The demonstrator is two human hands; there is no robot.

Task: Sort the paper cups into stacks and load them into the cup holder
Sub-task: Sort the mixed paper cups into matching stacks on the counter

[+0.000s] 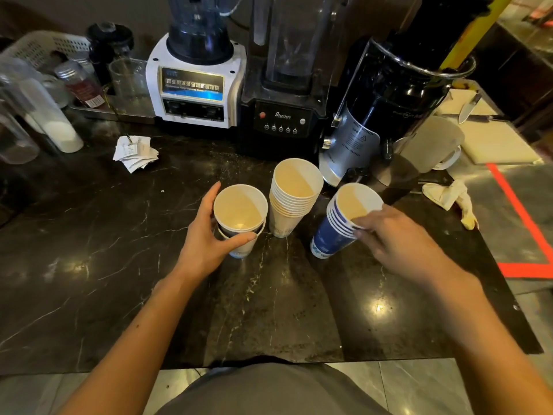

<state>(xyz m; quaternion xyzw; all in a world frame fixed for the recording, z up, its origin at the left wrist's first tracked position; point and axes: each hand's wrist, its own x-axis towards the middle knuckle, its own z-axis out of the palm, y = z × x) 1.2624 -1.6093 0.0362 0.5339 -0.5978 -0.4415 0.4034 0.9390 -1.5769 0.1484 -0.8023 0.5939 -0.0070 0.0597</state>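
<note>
Three groups of paper cups stand on the dark marble counter (89, 265). My left hand (206, 238) is wrapped around a short white stack (241, 217), whose top cup sits only partly nested in the one below. A taller white cup stack (291, 196) stands free in the middle, touched by neither hand. My right hand (398, 235) grips the rim of the blue cup stack (335, 232), which tilts toward the right. No cup holder is recognisable in view.
Along the back stand a white blender (194, 85), a black blender (284, 115) and a coffee grinder (383, 109). Crumpled receipts (134, 152) lie at the left, clear containers (36, 115) further left. A cloth (449, 196) and a knife on a board (469, 109) are at the right.
</note>
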